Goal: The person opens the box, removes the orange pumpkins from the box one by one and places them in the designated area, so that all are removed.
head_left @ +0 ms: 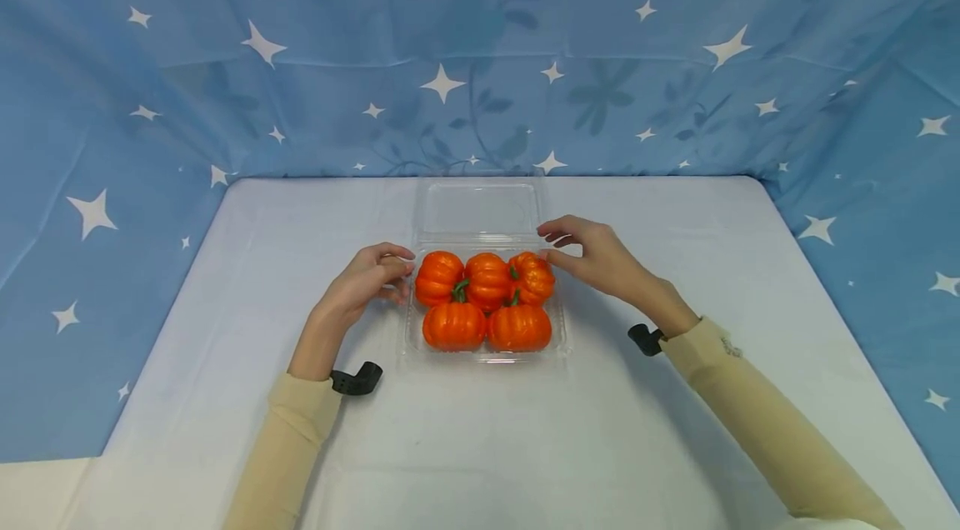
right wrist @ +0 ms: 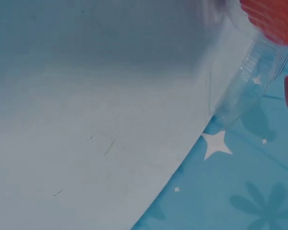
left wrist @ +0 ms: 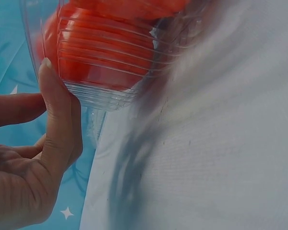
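Observation:
A clear plastic clamshell box (head_left: 487, 357) sits on the table, its lid (head_left: 480, 212) folded back toward the far edge. Inside are several small orange pumpkins with green stems: three in the back row, including a pumpkin (head_left: 534, 278) at the right, and two in front, one a pumpkin (head_left: 454, 326) at the left. My left hand (head_left: 369, 273) is at the box's left side, fingers loosely bent; in the left wrist view one fingertip (left wrist: 47, 67) is right at the rim. My right hand (head_left: 588, 253) has thumb and fingers apart at the back right corner, the thumb beside the right pumpkin.
The white-covered table (head_left: 480, 438) ends at the back against a blue curtain (head_left: 480, 38) with white stars, which also hangs at both sides. A black band (head_left: 358, 380) is on the left wrist and another black band (head_left: 645, 339) on the right.

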The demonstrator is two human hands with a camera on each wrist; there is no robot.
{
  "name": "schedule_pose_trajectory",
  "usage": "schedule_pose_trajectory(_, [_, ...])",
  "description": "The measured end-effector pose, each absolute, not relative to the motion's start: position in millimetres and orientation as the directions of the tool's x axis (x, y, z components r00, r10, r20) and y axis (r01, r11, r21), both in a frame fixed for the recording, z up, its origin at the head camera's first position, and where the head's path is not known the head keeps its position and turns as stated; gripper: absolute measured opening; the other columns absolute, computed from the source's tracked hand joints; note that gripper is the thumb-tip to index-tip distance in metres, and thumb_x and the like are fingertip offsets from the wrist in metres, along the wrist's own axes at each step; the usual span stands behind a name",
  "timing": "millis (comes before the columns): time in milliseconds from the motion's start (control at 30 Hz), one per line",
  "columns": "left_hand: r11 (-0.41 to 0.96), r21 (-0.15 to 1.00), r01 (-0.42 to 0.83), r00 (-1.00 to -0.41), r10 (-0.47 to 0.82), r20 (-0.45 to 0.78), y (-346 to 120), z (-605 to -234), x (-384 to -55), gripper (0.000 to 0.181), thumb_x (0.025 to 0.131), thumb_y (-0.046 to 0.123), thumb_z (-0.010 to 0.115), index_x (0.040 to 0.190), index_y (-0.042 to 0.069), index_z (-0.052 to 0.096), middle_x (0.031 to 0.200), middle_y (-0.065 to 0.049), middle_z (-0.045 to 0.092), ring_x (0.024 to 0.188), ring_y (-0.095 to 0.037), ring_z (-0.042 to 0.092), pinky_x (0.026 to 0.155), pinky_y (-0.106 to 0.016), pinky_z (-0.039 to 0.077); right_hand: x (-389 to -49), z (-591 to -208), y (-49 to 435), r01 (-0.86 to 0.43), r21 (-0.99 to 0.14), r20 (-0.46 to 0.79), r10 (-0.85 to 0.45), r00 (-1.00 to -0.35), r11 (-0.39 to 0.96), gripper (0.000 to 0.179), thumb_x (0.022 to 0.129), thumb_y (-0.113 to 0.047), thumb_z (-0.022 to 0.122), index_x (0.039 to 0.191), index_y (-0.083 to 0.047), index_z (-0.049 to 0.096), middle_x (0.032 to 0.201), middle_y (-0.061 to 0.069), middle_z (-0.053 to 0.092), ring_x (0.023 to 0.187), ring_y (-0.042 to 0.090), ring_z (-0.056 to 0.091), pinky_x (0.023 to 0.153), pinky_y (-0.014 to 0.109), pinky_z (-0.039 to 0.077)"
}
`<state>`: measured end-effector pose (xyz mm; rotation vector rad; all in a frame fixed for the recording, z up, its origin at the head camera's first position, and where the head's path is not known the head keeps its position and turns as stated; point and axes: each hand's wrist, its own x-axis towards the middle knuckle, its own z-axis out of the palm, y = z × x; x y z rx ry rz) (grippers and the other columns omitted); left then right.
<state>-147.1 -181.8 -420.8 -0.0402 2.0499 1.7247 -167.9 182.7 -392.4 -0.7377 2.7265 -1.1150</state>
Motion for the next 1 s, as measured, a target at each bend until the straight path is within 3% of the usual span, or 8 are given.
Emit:
schedule_pose_trajectory(500, [0.209,0.929,-0.304,-0.89,0.287,-0.356,-182,-418,-145,0.037,0.105,0.008,0.048,0.136,-0.011,0.046,0.09,-0.009,0.063,0.067,-0.018,0.061,0.063,-0.027,0.06,-156,-388,175,-0.512,-0.604,-0.016,-0.651,-0.759,0.611,0.063,0.085,-0.013,0.084,0.139,0.005,0.057,0.136,0.019,0.064,0.121,0.036,0.062,0.105,0.055,0.052])
schedule_pose_trajectory(700, [0.212,0.929,-0.303,-0.89,0.287,-0.355,-182,-419,-144,0.037,0.105,0.008,0.049,0.136,-0.011,0.046,0.087,-0.01,0.063,0.066,-0.018,0.062,0.063,-0.026,0.06,-154,-388,170,-0.514,-0.547,-0.096,-0.66,-0.745,0.661,0.068,0.085,-0.014,0.084,0.143,0.004,0.053,0.145,0.02,0.057,0.135,0.039,0.053,0.111,0.055,0.047])
schedule_pose_trajectory(1000, [0.21,0.93,-0.301,-0.891,0.287,-0.353,-182,-420,-145,0.037,0.105,0.009,0.049,0.135,-0.011,0.046,0.087,-0.008,0.064,0.065,-0.018,0.062,0.063,-0.027,0.06,-154,-385,165,-0.547,-0.492,-0.122,-0.676,-0.727,0.677,0.072,0.085,-0.014,0.084,0.145,0.006,0.051,0.147,0.021,0.053,0.135,0.039,0.05,0.11,0.054,0.049])
